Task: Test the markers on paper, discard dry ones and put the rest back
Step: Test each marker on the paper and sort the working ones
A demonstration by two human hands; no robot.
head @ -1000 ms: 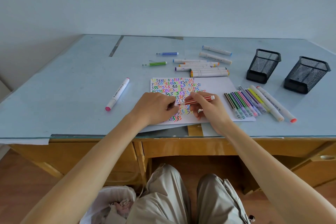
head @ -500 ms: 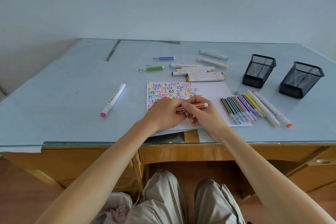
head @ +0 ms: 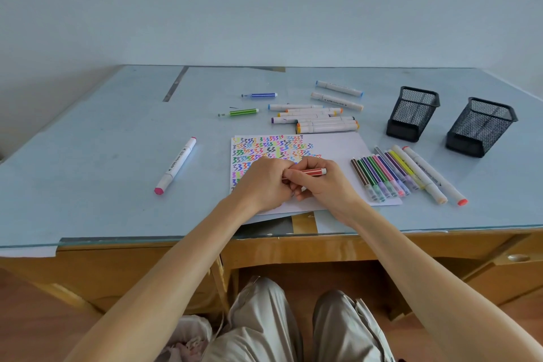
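Note:
Both hands meet over the white paper (head: 346, 150), which is covered on its left with coloured zigzag scribbles. My right hand (head: 326, 188) grips a thin red striped marker (head: 311, 172) lying roughly level, its white end pointing right. My left hand (head: 264, 185) pinches the marker's left end; that end is hidden by my fingers. A row of thin coloured markers (head: 382, 176) lies on the paper's right edge, with two thick white markers (head: 426, 173) beside them. A cluster of thick white markers (head: 317, 119) lies behind the paper.
Two black mesh pen holders (head: 412, 113) (head: 480, 126) stand at the right. A pink-tipped white marker (head: 176, 164) lies alone at the left. A green marker (head: 239, 112) and a blue marker (head: 260, 95) lie farther back. A bin with a white bag (head: 188, 335) sits below the desk.
My hands have come together over the paper and my left fingers have closed on the red marker's left end. The marker has levelled out.

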